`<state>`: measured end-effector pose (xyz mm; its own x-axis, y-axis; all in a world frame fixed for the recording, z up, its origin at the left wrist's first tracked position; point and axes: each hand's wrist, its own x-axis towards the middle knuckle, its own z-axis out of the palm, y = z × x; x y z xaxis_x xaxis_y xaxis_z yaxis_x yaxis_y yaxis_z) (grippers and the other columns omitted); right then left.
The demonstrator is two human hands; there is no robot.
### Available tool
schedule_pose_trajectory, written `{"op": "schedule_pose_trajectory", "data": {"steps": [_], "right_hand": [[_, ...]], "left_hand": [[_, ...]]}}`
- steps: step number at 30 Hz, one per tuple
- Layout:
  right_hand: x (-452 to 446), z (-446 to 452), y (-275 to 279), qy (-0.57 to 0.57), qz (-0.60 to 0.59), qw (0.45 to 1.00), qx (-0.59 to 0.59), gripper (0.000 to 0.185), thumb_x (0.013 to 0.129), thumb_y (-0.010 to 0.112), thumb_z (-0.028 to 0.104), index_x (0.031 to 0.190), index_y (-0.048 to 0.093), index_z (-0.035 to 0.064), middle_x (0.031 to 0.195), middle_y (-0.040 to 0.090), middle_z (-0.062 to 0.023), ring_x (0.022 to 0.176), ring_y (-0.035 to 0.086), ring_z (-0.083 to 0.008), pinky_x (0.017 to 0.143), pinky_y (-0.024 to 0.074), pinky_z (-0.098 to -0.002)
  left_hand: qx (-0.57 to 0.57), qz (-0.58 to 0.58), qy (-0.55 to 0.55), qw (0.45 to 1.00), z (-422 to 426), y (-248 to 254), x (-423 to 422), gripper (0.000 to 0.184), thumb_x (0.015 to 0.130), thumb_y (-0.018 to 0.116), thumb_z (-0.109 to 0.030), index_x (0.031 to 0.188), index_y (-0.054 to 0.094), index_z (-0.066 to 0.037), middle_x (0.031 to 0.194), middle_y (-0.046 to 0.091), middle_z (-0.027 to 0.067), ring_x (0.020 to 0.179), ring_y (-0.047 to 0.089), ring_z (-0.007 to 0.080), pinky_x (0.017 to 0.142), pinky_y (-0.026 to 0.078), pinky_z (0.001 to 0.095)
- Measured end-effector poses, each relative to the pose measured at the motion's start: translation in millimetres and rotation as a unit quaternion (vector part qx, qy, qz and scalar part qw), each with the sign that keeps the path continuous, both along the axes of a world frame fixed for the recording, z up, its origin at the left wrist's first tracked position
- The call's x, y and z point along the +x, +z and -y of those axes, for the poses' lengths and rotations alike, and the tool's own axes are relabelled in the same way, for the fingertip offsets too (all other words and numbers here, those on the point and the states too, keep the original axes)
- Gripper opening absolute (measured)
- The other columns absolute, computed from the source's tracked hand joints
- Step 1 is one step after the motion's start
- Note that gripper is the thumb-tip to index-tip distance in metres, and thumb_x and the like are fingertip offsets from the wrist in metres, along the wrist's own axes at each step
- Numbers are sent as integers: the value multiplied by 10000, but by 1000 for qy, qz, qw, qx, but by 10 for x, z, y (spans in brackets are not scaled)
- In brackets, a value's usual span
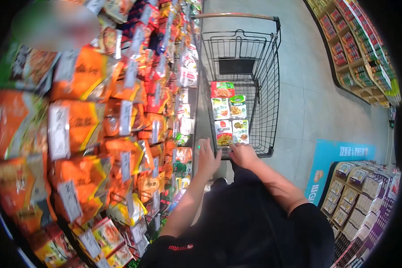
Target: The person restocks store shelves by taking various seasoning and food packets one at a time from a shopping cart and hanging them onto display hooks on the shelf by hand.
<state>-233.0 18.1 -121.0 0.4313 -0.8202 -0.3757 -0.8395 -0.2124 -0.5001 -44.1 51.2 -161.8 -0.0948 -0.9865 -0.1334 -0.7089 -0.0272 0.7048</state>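
My left hand [207, 157] is beside the near left corner of the shopping cart [276, 67], its fingers stretched out and apart with nothing in them. At the cart's near rim, my right hand [243, 154] has its fingers curled over the edge, just below the food packets; the fingertips partly cover the lower ends of these. Inside the basket several packets lie in rows: a red one [222, 89] at the far end, a green-and-white one [237, 106] in the middle, a red-and-yellow one [224, 133] and a white-and-green one [240, 131] nearest me.
A tall shelf of orange bags [78, 125] with price tags runs close along my left. Grey tiled floor [292, 107] lies to the cart's right. Wooden shelves [350, 49] stand at the upper right, and a display of boxes [344, 192] beside a blue banner [321, 169] at the lower right.
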Motion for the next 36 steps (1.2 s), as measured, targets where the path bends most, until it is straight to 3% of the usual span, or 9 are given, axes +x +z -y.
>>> {"op": "schedule_pose_trajectory", "data": {"steps": [6, 9, 11, 13, 18, 20, 24, 26, 36], "right_hand": [[-473, 870, -1189, -212, 61, 975, 16, 245, 859, 609, 227, 992, 668, 30, 859, 680, -202, 771, 649, -402, 685, 532, -463], [-567, 1418, -1930, -328, 105, 936, 77, 305, 817, 604, 212, 1025, 646, -8, 924, 681, -248, 851, 676, -363, 759, 542, -434], [-570, 1795, -2474, -474, 147, 850, 178, 277, 776, 604, 160, 981, 662, -16, 916, 686, -243, 798, 686, -342, 739, 545, -416], [-536, 2124, -2729, -571, 344, 690, 281, 117, 814, 561, 88, 800, 625, -9, 728, 610, -93, 590, 588, -193, 487, 440, -353], [-193, 2725, -3722, -638, 256, 691, 222, 228, 805, 581, 52, 1031, 587, 18, 791, 616, -99, 565, 583, -191, 478, 465, -330], [-198, 2748, -4575, -582, 169, 758, 240, 301, 805, 613, 73, 1099, 608, 10, 820, 644, -109, 590, 611, -196, 499, 481, -336], [-4, 2845, -4202, -617, 48, 775, 128, 319, 806, 670, 118, 1099, 639, -4, 863, 677, -131, 629, 636, -190, 561, 509, -341], [59, 2904, -4111, -667, 115, 725, 126, 353, 770, 724, 248, 1012, 681, -4, 996, 689, -216, 909, 680, -339, 818, 526, -409], [25, 3134, -4061, -676, 189, 697, 144, 189, 827, 675, 126, 960, 654, -6, 832, 682, -109, 691, 650, -184, 618, 505, -336]], "left_hand": [[13, 15, 116, 993, 1318, -563, -473, 831, 847, 664, -209, 1444, 164, 81, 1470, 232, 332, 1371, 262, 447, 1140, 245, 451], [-83, 47, 169, 981, 1590, -966, -430, 732, 899, 588, -218, 1441, 194, 78, 1429, 341, 307, 1303, 382, 447, 1057, 360, 481], [-19, 25, 185, 982, 1620, -829, -405, 689, 914, 560, -212, 1449, 211, 46, 1398, 396, 288, 1253, 447, 427, 1000, 409, 473], [-47, 51, 190, 979, 1612, -953, -398, 597, 949, 495, -205, 1465, 247, -40, 1264, 555, 246, 1036, 622, 386, 798, 516, 457], [130, -37, 209, 968, 1704, -828, -393, 554, 973, 466, -134, 1421, 223, 83, 1315, 498, 299, 1189, 527, 419, 966, 442, 429], [-36, 24, 191, 981, 1653, -1058, -370, 551, 955, 503, -150, 1441, 283, -15, 1163, 610, 254, 864, 661, 398, 669, 534, 437], [99, -34, 191, 976, 1707, -989, -367, 515, 973, 440, -76, 1402, 216, 101, 1310, 515, 275, 1095, 601, 382, 900, 496, 398], [99, -16, 185, 978, 1717, -1006, -363, 506, 974, 431, -70, 1397, 214, 105, 1317, 514, 265, 1060, 626, 356, 875, 513, 384], [55, -54, 214, 974, 1724, -1089, -423, 487, 937, 453, -64, 1384, 286, 36, 1273, 574, 187, 1006, 652, 329, 750, 540, 409]]}}
